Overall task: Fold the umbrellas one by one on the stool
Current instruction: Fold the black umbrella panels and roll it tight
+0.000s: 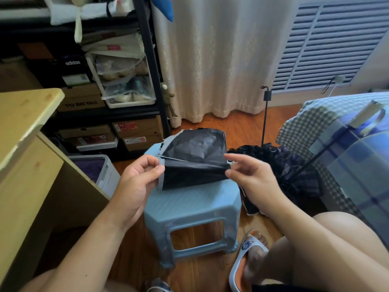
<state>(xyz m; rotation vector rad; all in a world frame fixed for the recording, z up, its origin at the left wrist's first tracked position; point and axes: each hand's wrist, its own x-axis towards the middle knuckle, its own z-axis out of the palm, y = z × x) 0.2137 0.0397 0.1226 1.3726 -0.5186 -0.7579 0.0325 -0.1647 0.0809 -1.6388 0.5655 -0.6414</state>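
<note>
Here, in the head view, your left hand (136,182) pinches the grey-trimmed left edge of the black umbrella (193,163) between thumb and curled fingers, just left of the frame's centre. Your right hand (250,178) pinches the same canopy's right edge at centre right, thumb and forefinger closed on the fabric while the other fingers spread loosely. The umbrella hangs stretched between both hands, its far part lying on the top of the light blue stool (191,207), which stands on the wooden floor (237,125) in the middle of the frame. To the right of the stool, a second dark umbrella (294,171) lies open on the floor, its thin shaft rising upright toward the curtain (221,60). A checked bedspread (347,157) fills the right edge, a wooden desk (25,123) the left, and shelves of shoe boxes (84,98) the upper left.
</note>
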